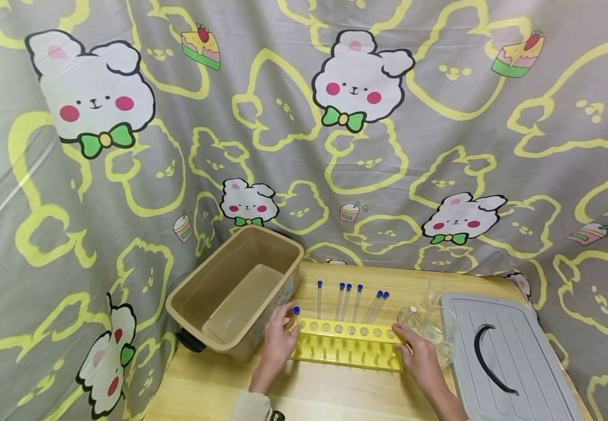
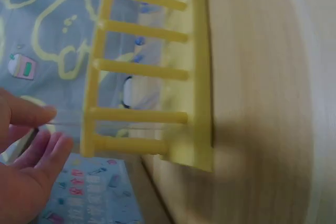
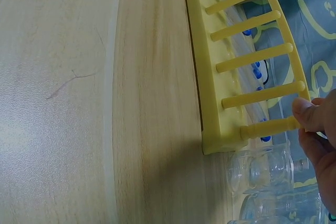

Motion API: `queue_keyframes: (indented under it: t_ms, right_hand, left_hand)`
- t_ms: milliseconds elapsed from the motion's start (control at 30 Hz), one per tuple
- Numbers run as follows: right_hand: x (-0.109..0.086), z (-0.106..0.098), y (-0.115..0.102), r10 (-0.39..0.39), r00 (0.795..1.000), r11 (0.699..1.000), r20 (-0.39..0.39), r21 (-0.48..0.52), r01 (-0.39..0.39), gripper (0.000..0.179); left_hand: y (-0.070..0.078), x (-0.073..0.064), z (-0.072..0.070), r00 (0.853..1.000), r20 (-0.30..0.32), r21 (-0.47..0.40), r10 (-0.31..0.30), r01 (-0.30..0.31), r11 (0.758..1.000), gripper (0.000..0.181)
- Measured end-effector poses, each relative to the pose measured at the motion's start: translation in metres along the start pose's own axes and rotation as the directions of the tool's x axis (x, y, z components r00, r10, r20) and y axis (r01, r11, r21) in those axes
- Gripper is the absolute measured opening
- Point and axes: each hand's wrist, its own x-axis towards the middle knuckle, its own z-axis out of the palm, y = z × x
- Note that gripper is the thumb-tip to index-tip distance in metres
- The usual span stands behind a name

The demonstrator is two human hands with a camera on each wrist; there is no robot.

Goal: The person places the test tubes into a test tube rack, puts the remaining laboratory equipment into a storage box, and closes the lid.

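Note:
A yellow test tube rack [image 1: 346, 363] stands on the table between the two hands. At its left end my left hand [image 1: 278, 339] pinches a clear test tube with a blue cap [image 1: 296, 310]. In the left wrist view the tube [image 2: 68, 116] passes into the rack near the end peg. My right hand [image 1: 419, 351] grips the rack's right end, thumb and fingers on the top plate by the end post [image 3: 273, 127]. Behind the rack lie several clear test tubes [image 1: 319, 301] with blue caps.
A brown plastic box [image 1: 277, 292] sits at the back left. Clear glassware [image 1: 432, 321], with beakers among it, stands right of the rack. Farther right lies a grey lid [image 1: 514, 351] with a black handle. A patterned curtain [image 1: 293, 105] hangs behind the table.

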Motion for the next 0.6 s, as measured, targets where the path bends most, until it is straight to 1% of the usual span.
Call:
queue_keyframes:
  t_ms: [100,167,233,267,333,400,467,533,600]
  right_hand:
    - [0.000,0.000,0.000,0.008,1.000,1.000,0.011,0.002,-0.008,0.049]
    - [0.001,-0.001,-0.001,0.016,1.000,1.000,0.022,0.001,-0.016,0.049]
    - [0.000,-0.002,-0.001,0.026,0.999,1.000,0.028,-0.008,-0.026,0.048]
    - [-0.001,-0.002,-0.002,0.029,0.999,1.000,0.029,-0.011,-0.029,0.048]
    - [-0.002,-0.003,-0.003,0.034,0.999,0.999,0.024,-0.016,-0.034,0.048]
    - [-0.003,-0.004,-0.003,0.032,0.999,0.999,0.016,-0.024,-0.031,0.048]
    - [-0.003,-0.004,-0.003,0.021,1.000,0.999,0.015,-0.025,-0.021,0.048]
    - [-0.001,-0.003,-0.004,0.006,1.000,1.000,0.009,-0.023,-0.006,0.048]
    - [0.000,-0.001,-0.005,-0.003,1.000,1.000,0.008,-0.028,0.003,0.048]
  left_hand:
    - [0.014,0.001,-0.004,0.996,-0.078,0.026,0.044,-0.042,0.999,0.070]
    - [0.027,0.004,-0.006,0.988,-0.123,0.061,0.097,-0.090,0.994,0.074]
    - [0.042,0.009,-0.005,0.978,-0.142,0.111,0.150,-0.135,0.985,0.073]
    - [0.050,0.012,-0.004,0.975,-0.141,0.125,0.170,-0.153,0.980,0.071]
    - [0.066,0.019,0.000,0.969,-0.132,0.128,0.207,-0.191,0.973,0.066]
    - [0.078,0.026,0.007,0.970,-0.115,0.099,0.212,-0.202,0.974,0.057]
    - [0.087,0.035,0.014,0.974,-0.098,0.058,0.202,-0.197,0.979,0.049]
    - [0.094,0.044,0.022,0.980,-0.083,0.025,0.180,-0.178,0.984,0.041]
    - [0.097,0.053,0.029,0.986,-0.061,0.010,0.152,-0.152,0.988,0.037]
